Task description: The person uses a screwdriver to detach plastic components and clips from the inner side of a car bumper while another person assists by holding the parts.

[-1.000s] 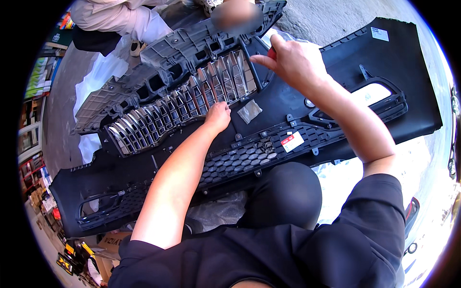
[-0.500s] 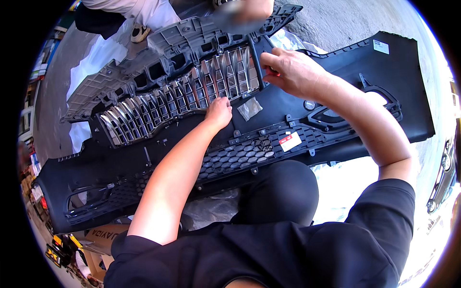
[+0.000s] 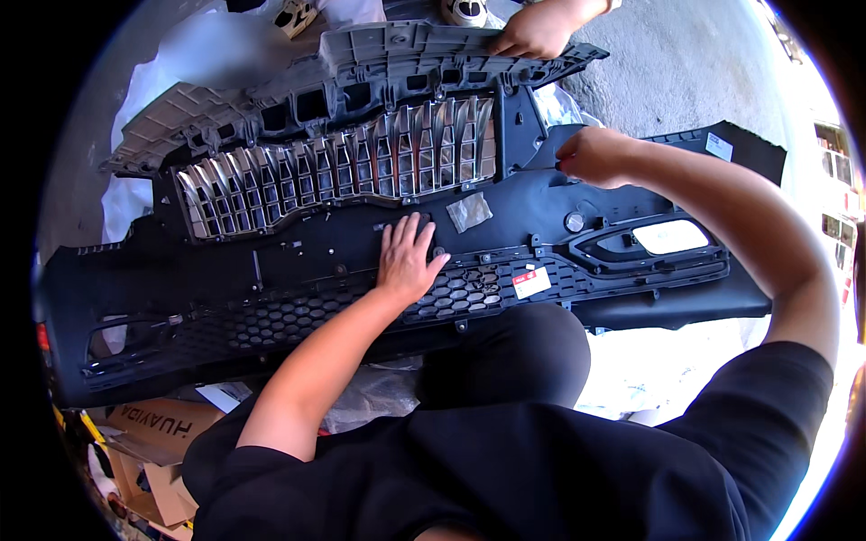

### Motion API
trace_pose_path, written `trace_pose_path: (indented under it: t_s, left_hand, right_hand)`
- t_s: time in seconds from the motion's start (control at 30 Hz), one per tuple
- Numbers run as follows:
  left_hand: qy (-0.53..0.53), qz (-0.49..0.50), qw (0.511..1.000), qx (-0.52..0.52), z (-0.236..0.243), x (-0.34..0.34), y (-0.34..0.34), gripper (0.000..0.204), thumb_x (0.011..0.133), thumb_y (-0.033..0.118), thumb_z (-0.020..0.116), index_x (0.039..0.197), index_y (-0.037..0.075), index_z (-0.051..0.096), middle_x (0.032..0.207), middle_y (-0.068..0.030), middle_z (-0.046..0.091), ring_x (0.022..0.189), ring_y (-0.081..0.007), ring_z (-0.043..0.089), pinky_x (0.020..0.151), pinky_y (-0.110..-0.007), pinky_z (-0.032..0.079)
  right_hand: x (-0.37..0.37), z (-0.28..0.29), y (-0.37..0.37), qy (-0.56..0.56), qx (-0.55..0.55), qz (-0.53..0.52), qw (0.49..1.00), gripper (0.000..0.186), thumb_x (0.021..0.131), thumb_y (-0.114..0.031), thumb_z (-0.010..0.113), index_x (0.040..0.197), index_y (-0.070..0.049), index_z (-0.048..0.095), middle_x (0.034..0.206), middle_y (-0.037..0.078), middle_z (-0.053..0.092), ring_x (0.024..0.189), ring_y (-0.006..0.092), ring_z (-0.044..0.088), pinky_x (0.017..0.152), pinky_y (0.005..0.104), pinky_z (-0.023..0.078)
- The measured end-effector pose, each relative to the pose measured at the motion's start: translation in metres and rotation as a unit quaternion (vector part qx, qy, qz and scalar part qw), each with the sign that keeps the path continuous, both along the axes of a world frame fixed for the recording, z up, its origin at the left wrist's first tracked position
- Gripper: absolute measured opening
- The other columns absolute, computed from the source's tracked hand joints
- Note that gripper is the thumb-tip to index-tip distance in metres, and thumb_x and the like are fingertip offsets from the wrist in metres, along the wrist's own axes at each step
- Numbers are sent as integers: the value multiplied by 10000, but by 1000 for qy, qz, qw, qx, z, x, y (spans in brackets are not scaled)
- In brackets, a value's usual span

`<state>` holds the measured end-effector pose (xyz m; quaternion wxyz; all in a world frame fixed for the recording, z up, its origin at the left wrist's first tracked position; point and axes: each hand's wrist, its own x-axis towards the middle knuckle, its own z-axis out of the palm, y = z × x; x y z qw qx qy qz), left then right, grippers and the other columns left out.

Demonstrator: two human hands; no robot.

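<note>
A black car bumper cover [image 3: 298,236] lies inner side up before me, with a chrome grille [image 3: 343,162] set in its far part. My left hand [image 3: 406,261] rests flat on the bumper, fingers spread, between the grille and the honeycomb lower mesh [image 3: 460,290]. Right of the grille, my right hand [image 3: 597,157] is closed close over the bumper. A bit of red shows at its fingertips; the rest of what it grips is hidden. Along the far edge runs a grey-black ribbed plastic panel [image 3: 370,54], with another person's hand [image 3: 534,34] on its right part.
A small clear plastic bag [image 3: 469,212] lies on the bumper, near a red-and-white label [image 3: 532,283] on the mesh. An oval lamp opening [image 3: 669,237] is at right. Cardboard boxes [image 3: 161,428] stand at lower left. The other person's shoes [image 3: 465,11] are beyond the panel.
My left hand has gone from the grille's lower edge to lying flat nearer me. My right hand has shifted right, away from the grille's side. The other person's hand now sits farther right along the panel.
</note>
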<state>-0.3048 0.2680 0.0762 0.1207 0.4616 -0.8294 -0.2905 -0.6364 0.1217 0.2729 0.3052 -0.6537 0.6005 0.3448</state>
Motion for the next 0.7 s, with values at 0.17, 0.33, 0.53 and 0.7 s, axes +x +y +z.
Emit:
trace_pose_path:
  t_s: [0.17, 0.33, 0.53, 0.7]
  left_hand:
    - [-39, -21, 999, 21, -21, 43, 26, 703, 962, 550, 605, 1443, 38, 570, 1595, -268, 388, 1516, -423, 303, 1249, -590, 171]
    - [-38, -25, 998, 33, -22, 42, 27, 691, 968, 562, 580, 1420, 39, 599, 1596, -259, 393, 1523, -416, 295, 1240, -615, 160]
    - [-30, -18, 998, 43, -23, 43, 24, 667, 951, 532, 615, 1408, 47, 612, 1603, -247, 388, 1514, -419, 311, 1229, -618, 192]
    - [-22, -4, 998, 51, -26, 44, 27, 658, 941, 533, 623, 1385, 49, 626, 1614, -240, 374, 1520, -405, 308, 1227, -624, 194]
  right_hand:
    - [41, 9, -25, 76, 101, -401, 907, 331, 1023, -231, 630, 1340, -151, 677, 848, 60, 655, 527, 89, 440, 424, 232, 324]
    - [46, 11, -29, 85, 105, -396, 908, 348, 1008, -282, 690, 1324, -136, 705, 795, 73, 671, 558, 116, 525, 464, 259, 417]
    - [49, 9, -20, 84, 1, 263, 961, 243, 940, -190, 640, 1148, -105, 733, 973, 169, 739, 945, 316, 745, 789, 444, 598]
    - [85, 21, -31, 152, 32, 328, 932, 242, 914, -195, 682, 1138, -112, 727, 978, 129, 746, 923, 311, 749, 723, 417, 593]
